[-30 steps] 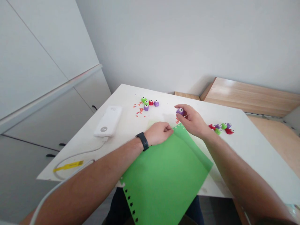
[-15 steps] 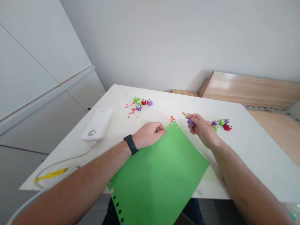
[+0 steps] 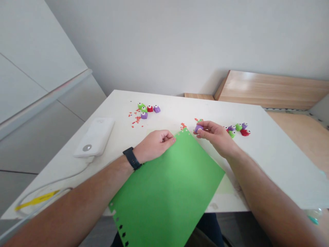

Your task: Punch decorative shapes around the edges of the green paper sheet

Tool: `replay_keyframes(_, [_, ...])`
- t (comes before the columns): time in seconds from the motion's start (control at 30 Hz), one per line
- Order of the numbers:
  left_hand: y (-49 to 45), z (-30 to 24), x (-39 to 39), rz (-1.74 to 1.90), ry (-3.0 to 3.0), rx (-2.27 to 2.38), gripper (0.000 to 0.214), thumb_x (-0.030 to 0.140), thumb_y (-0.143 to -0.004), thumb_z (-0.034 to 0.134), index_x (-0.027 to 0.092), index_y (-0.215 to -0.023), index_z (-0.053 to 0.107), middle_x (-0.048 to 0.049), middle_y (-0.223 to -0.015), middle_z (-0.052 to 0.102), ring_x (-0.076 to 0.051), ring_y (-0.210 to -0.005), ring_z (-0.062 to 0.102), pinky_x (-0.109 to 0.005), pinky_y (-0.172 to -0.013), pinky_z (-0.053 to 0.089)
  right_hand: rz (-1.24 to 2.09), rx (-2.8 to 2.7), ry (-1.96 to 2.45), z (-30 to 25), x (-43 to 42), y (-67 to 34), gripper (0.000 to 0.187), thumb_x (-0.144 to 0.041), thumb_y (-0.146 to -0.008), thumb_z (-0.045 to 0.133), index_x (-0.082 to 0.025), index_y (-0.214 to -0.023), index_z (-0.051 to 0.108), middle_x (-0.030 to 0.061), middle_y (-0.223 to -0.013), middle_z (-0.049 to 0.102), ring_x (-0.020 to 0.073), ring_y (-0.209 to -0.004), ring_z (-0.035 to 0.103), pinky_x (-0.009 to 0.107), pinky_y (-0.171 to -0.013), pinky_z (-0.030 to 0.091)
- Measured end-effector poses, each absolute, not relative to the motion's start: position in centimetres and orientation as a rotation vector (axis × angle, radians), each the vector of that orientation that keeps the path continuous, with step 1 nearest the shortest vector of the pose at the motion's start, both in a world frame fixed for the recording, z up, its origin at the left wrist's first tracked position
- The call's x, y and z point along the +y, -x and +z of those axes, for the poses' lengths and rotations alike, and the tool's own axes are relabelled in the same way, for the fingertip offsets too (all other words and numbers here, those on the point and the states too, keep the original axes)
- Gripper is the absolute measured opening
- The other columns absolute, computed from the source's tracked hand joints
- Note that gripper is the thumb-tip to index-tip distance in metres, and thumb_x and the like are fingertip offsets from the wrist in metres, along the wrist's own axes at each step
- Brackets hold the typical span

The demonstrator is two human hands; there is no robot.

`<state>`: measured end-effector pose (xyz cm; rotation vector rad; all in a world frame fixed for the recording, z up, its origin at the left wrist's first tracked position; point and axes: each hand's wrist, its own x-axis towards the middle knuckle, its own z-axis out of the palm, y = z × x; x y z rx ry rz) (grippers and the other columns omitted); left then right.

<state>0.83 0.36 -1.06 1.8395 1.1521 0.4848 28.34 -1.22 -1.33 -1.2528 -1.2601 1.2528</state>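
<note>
Left hand [image 3: 154,146] pinches the green paper [image 3: 169,185], likely steadying it; right hand [image 3: 214,136] grips a purple craft punch [image 3: 198,129] beside its far corner.

On the left part of the white table [image 3: 259,154], a flat white device [image 3: 97,134] marked with a round grey spot is seen, a pale cable [image 3: 89,159] being plugged into its near end. A yellow tag [image 3: 38,200] is crossed by the cable. Grey-white cabinets [image 3: 28,75] are shown at left, a wood-grained panel [image 3: 272,85] at right, both backed by a plain wall [image 3: 159,41].
</note>
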Motion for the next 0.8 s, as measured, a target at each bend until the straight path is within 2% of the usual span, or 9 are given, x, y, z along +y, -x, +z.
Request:
replay_keyframes(0.17, [-0.83, -0.82, 0.26, 0.483, -1.838, 1.165, 0.039, 0.056, -0.098, 0.057, 0.019, -0.096, 0.07, -0.0019, -0.083, 0.072, -0.018, -0.073, 0.063, -0.029, -0.066, 0.045, 1.241, -1.341, 1.213, -1.23, -1.36, -28.52, 0.039, -0.041, -0.082, 0.086, -0.022, -0.114, 0.074, 0.0049, -0.105, 0.075, 0.0177, -0.091, 0.064, 0.034, -0.079, 0.049])
replay_keyframes(0.27, [-0.81, -0.76, 0.26, 0.485, -1.842, 1.171, 0.039, 0.055, -0.098, 0.057, 0.019, -0.097, 0.071, -0.0023, -0.085, 0.072, -0.019, -0.075, 0.064, -0.03, -0.067, 0.045, 1.261, -1.33, 1.188, -1.15, -1.41, -28.44, 0.039, -0.039, -0.081, 0.087, -0.022, -0.113, 0.074, 0.0043, -0.104, 0.074, 0.0163, -0.085, 0.062, 0.032, -0.074, 0.047])
replay_keyframes(0.37, [-0.8, -0.68, 0.28, 0.484, -1.856, 1.173, 0.039, 0.055, -0.098, 0.057, 0.019, -0.097, 0.07, -0.002, -0.084, 0.072, -0.018, -0.074, 0.063, -0.03, -0.066, 0.045, 1.285, -1.282, 1.144, -1.11, -1.45, -28.29, 0.039, -0.034, -0.078, 0.089, -0.022, -0.111, 0.074, 0.0046, -0.104, 0.074, 0.0161, -0.086, 0.062, 0.033, -0.076, 0.049])
replay_keyframes(0.5, [-0.8, -0.59, 0.3, 0.492, -1.867, 1.186, 0.039, 0.056, -0.099, 0.056, 0.019, -0.096, 0.07, -0.0017, -0.083, 0.072, -0.018, -0.072, 0.062, -0.029, -0.065, 0.044, 1.327, -1.226, 1.112, -1.19, -1.49, -28.29, 0.043, -0.028, -0.076, 0.091, -0.022, -0.115, 0.073, 0.0063, -0.11, 0.075, 0.0187, -0.098, 0.065, 0.035, -0.084, 0.051])
replay_keyframes(0.8, [-0.87, -0.41, 0.22, 0.509, -1.862, 1.182, 0.039, 0.055, -0.098, 0.057, 0.019, -0.096, 0.07, -0.0016, -0.082, 0.071, -0.017, -0.071, 0.061, -0.028, -0.064, 0.043, 1.335, -1.278, 1.122, -1.04, -1.65, -28.49, 0.037, -0.034, -0.082, 0.086, -0.022, -0.116, 0.074, 0.0058, -0.11, 0.075, 0.0188, -0.095, 0.065, 0.035, -0.084, 0.051])
